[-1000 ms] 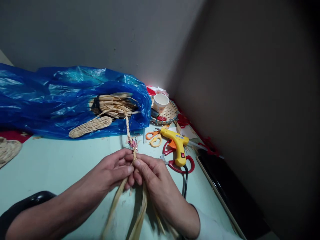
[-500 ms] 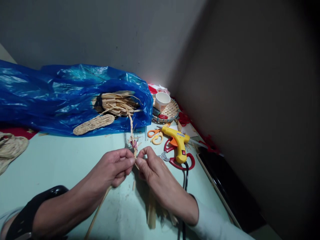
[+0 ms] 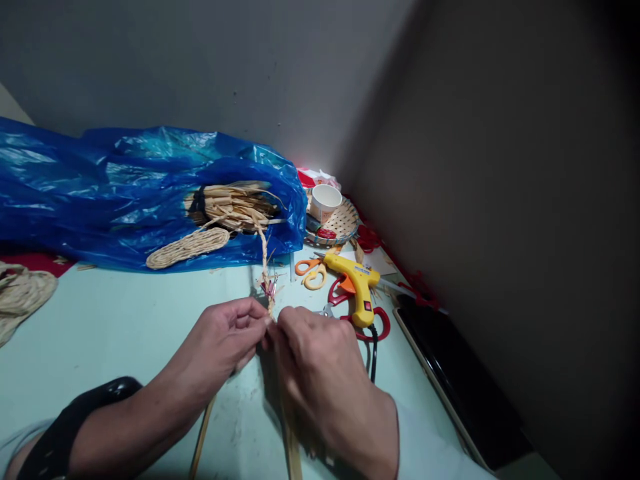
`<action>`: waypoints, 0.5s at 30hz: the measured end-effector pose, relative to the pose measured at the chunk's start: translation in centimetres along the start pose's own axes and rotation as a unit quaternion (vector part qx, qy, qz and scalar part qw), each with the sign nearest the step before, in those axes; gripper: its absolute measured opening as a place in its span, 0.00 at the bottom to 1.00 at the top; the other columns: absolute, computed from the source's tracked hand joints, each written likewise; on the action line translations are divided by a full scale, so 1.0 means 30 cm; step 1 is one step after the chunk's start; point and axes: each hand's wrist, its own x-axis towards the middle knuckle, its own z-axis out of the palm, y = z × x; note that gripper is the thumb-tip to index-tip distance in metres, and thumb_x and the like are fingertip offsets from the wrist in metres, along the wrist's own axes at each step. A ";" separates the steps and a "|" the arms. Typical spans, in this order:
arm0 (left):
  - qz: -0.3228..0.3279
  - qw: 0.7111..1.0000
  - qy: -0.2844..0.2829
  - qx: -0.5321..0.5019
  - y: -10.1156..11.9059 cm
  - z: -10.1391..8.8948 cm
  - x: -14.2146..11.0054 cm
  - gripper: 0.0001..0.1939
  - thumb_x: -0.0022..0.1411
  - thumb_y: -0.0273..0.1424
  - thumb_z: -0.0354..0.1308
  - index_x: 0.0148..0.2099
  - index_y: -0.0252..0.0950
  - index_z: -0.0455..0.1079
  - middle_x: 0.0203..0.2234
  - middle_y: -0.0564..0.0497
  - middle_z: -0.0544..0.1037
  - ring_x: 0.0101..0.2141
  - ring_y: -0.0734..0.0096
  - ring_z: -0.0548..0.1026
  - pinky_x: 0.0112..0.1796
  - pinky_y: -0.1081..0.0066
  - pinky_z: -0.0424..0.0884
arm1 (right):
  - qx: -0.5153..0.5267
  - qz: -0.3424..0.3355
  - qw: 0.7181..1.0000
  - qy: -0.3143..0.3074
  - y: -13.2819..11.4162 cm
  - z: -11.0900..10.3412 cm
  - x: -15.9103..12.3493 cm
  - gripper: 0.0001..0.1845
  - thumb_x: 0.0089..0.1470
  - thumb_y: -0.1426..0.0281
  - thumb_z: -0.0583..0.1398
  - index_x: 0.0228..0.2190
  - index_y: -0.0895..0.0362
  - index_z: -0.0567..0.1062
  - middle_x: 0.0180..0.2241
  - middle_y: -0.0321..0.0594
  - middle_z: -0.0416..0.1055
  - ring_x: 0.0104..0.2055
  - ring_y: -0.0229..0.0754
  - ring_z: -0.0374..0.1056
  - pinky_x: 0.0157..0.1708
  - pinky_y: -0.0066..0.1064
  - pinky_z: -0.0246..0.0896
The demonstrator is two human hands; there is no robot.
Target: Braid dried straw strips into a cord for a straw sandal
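Note:
A thin braid of pale dried plant fibre (image 3: 265,257) runs from the bundle of dried strips (image 3: 233,203) toward me, with a small clip (image 3: 270,287) on it. My left hand (image 3: 233,337) pinches the braid's near end between thumb and fingers. Close against it, my right hand (image 3: 325,373) is closed on the strands at the same spot, its fingertips partly hidden behind its own back. Loose strips hang down below: one strip (image 3: 203,437) under my left hand, a wider one (image 3: 291,443) beside my right.
A blue plastic bag (image 3: 125,193) surrounds the bundle; a woven sole-shaped piece (image 3: 189,248) lies at its edge. Right of the braid are orange-handled scissors (image 3: 313,272), a yellow glue gun (image 3: 356,283) over red-handled scissors (image 3: 383,325), and a basket (image 3: 345,223) with a white cup (image 3: 326,200).
My right hand has turned palm-down and shifted slightly right and toward me, swinging a wide strip along. My left hand keeps its pinch nearly in place.

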 end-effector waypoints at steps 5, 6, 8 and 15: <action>-0.025 0.999 0.008 -0.039 0.006 -0.003 -0.008 0.14 0.51 0.41 0.65 0.29 0.35 0.71 0.12 0.64 0.60 0.16 0.83 0.50 0.19 0.76 0.42 | -0.168 -0.096 0.979 0.065 -0.038 0.027 -0.026 0.09 0.55 0.82 0.59 0.36 0.59 0.72 0.28 0.40 0.72 0.27 0.46 0.69 0.23 0.35 0.49; -0.028 0.998 0.003 -0.057 0.005 -0.004 -0.008 0.15 0.51 0.42 0.65 0.29 0.35 0.71 0.13 0.64 0.58 0.17 0.83 0.49 0.19 0.76 0.42 | -0.183 -0.108 0.974 0.080 -0.040 0.032 -0.026 0.09 0.55 0.83 0.58 0.37 0.60 0.73 0.27 0.40 0.72 0.27 0.46 0.69 0.23 0.35 0.50; -0.027 0.996 -0.017 -0.080 0.003 -0.005 -0.008 0.16 0.52 0.43 0.66 0.30 0.35 0.71 0.15 0.64 0.57 0.18 0.83 0.48 0.19 0.76 0.42 | -0.198 -0.138 0.965 0.101 -0.041 0.041 -0.024 0.10 0.56 0.83 0.56 0.38 0.62 0.74 0.27 0.40 0.72 0.27 0.46 0.68 0.22 0.35 0.51; -0.023 0.997 -0.009 -0.077 0.004 -0.008 -0.007 0.17 0.48 0.42 0.70 0.30 0.36 0.71 0.15 0.62 0.63 0.18 0.81 0.50 0.20 0.75 0.43 | -0.026 -0.112 0.989 0.096 -0.014 -0.004 -0.015 0.08 0.62 0.72 0.59 0.33 0.61 0.78 0.29 0.41 0.73 0.32 0.46 0.68 0.29 0.35 0.58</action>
